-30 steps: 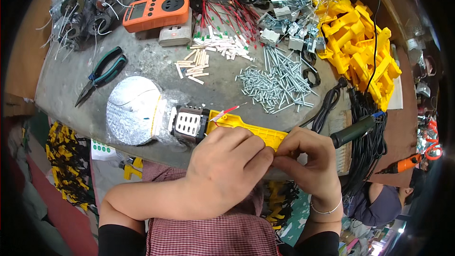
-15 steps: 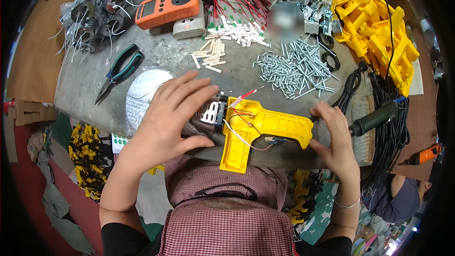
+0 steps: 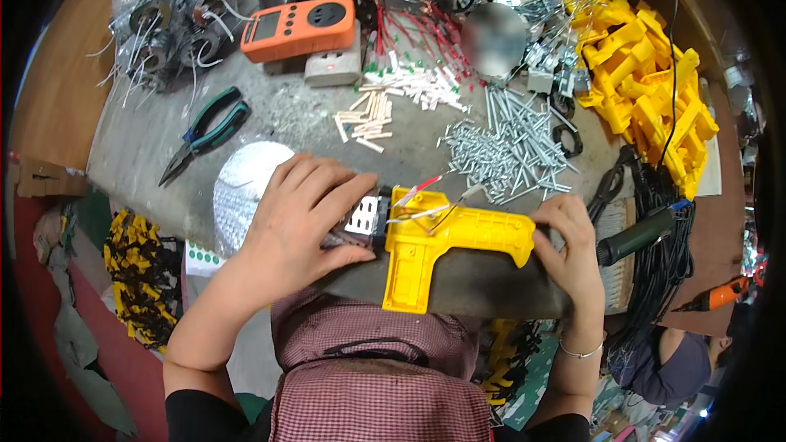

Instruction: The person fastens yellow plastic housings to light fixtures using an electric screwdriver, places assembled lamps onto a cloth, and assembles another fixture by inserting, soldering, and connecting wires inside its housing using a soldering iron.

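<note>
A yellow pistol-shaped plastic tool housing (image 3: pixel 446 237) lies flat at the near edge of the grey workbench (image 3: pixel 155 147), with red and white wires across its open side. My left hand (image 3: pixel 303 213) lies over the dark motor end (image 3: pixel 360 217) of the housing, fingers spread and pressing on it. My right hand (image 3: pixel 565 241) grips the rear end of the yellow housing from the right side.
Green-handled pliers (image 3: pixel 205 133), an orange meter (image 3: pixel 299 26), a round silvery disc (image 3: pixel 241 188), white sleeves (image 3: pixel 368 115), a pile of screws (image 3: pixel 503 147) and a heap of yellow housings (image 3: pixel 647 90) cover the bench. A black-handled tool (image 3: pixel 639 236) and cables lie right. Another person (image 3: pixel 663 360) sits lower right.
The housing was lifted from under both hands and turned flat with its grip pointing toward me. My left hand settled onto the motor end, my right hand moved to the rear end.
</note>
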### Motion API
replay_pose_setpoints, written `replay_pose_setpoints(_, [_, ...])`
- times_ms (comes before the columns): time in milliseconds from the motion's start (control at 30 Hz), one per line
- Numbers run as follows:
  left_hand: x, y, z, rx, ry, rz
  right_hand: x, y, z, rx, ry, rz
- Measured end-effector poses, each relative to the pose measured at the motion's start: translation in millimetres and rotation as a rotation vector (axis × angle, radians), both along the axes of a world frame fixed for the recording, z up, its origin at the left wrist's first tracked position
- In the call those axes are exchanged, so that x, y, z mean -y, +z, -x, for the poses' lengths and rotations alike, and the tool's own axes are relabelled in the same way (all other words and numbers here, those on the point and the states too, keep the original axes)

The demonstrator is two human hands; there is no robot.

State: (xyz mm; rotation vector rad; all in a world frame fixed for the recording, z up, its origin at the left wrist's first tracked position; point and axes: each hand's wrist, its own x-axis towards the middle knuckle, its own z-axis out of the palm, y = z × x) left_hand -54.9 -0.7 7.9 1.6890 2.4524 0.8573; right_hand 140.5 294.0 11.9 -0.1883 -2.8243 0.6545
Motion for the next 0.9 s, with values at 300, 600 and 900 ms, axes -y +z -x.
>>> replay_pose_setpoints(300, [-9.9,10.4,-14.5,-0.015,0.052,-0.230,-42.5,31.9,46.6,-0.187,-0.290,0.184])
replay_pose_setpoints(600, [-9.7,10.8,-24.6,-0.020,0.135,-0.295,-121.2,11.7,155.3,-0.199,-0.584,-0.260])
replay_pose_setpoints(900, [-2.1,7.2,-20.0,-0.047,0.131,-0.308,-129.7,5.8,170.4,-0.284,-0.692,-0.344])
